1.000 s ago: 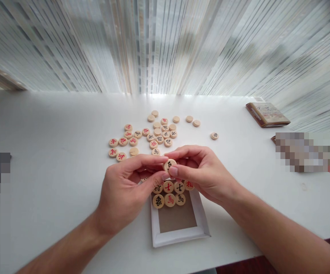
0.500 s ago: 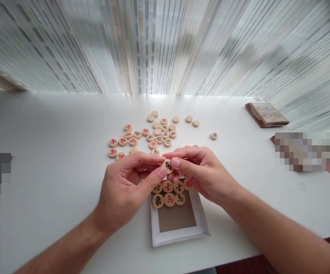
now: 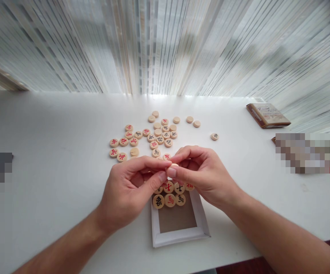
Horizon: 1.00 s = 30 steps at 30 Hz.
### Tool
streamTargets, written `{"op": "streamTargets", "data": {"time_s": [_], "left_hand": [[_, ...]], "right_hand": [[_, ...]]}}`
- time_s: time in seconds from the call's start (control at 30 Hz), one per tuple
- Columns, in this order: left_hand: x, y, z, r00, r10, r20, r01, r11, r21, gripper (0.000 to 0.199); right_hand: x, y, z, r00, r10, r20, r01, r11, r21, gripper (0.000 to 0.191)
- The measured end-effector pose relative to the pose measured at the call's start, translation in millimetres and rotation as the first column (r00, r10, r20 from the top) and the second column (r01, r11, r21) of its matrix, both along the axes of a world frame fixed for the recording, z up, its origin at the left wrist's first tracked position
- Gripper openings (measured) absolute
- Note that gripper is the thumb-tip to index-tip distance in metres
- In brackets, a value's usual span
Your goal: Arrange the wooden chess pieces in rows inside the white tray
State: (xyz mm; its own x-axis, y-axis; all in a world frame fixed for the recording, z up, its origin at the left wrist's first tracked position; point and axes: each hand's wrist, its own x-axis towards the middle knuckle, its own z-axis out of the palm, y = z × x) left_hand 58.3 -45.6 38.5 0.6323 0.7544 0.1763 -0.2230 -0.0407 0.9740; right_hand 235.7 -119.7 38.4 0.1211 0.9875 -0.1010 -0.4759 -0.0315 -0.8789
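Above the far end of a shallow white box (image 3: 183,236), my two hands meet at a round wooden Chinese chess piece (image 3: 174,166). My left hand (image 3: 136,190) pinches it from the left between thumb and fingers. From the other side, my right hand (image 3: 203,171) grips it, the thumb covering much of it. The piece is tilted, so its character is hidden. Inside the box, several pieces lie face up in rows, among them a red-lettered piece (image 3: 169,200) and a black-lettered piece (image 3: 180,199). My fingers hide part of the upper row.
Beyond my hands, several loose chess pieces (image 3: 159,140) are spread on the white table (image 3: 53,144), some face down. One piece (image 3: 214,136) lies apart to the right. A brown-edged flat box (image 3: 269,115) sits at the back right, and striped curtains (image 3: 153,45) hang behind.
The held piece has turned from showing its black character to being tilted with the face out of sight. Both hands have shifted slightly, and a red-lettered piece behind them has come into view.
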Motion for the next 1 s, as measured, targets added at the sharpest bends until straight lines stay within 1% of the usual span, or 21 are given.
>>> {"op": "streamTargets", "data": {"time_s": [0.13,0.23,0.37,0.5,0.63,0.8,0.9,1.0], "left_hand": [[0.0,-1.1,-3.5,1.000,0.001,-0.031,0.000,1.000,0.022,0.024],[0.5,-1.3,-5.1,1.000,0.017,-0.025,-0.017,1.000,0.009,0.028],[1.3,-0.8,-3.0,0.999,0.038,-0.014,-0.039,0.998,-0.046,0.029],[1.7,0.1,1.5,0.997,0.061,-0.052,-0.066,0.993,-0.100,0.029],[1.4,0.3,2.4,0.997,0.054,-0.051,-0.059,0.992,-0.108,0.027],[-0.7,-2.0,1.7,0.998,0.031,-0.049,-0.035,0.996,-0.083,0.028],[-0.5,-3.9,3.0,0.999,0.017,-0.042,-0.021,0.993,-0.116,0.028],[1.1,-3.5,4.1,1.000,-0.001,-0.007,-0.001,0.985,-0.170,0.022]], "right_hand": [[-1.2,0.2,3.5,1.000,-0.022,-0.005,0.022,1.000,-0.004,0.025],[-0.6,-0.3,4.0,1.000,-0.018,-0.008,0.018,1.000,-0.011,0.026],[1.3,-2.8,4.9,1.000,0.000,-0.018,-0.001,0.998,-0.061,0.034],[2.0,-4.3,6.9,1.000,0.007,-0.030,-0.009,0.996,-0.087,0.040],[0.6,-3.6,7.6,1.000,-0.009,-0.024,0.008,0.998,-0.059,0.036],[-2.2,-2.2,6.2,1.000,-0.012,-0.028,0.012,1.000,-0.015,0.025],[-3.1,-2.1,6.1,0.999,-0.012,-0.030,0.011,0.999,-0.046,0.026],[-3.0,-2.1,8.1,0.999,-0.008,-0.032,0.005,0.997,-0.081,0.028]]}}
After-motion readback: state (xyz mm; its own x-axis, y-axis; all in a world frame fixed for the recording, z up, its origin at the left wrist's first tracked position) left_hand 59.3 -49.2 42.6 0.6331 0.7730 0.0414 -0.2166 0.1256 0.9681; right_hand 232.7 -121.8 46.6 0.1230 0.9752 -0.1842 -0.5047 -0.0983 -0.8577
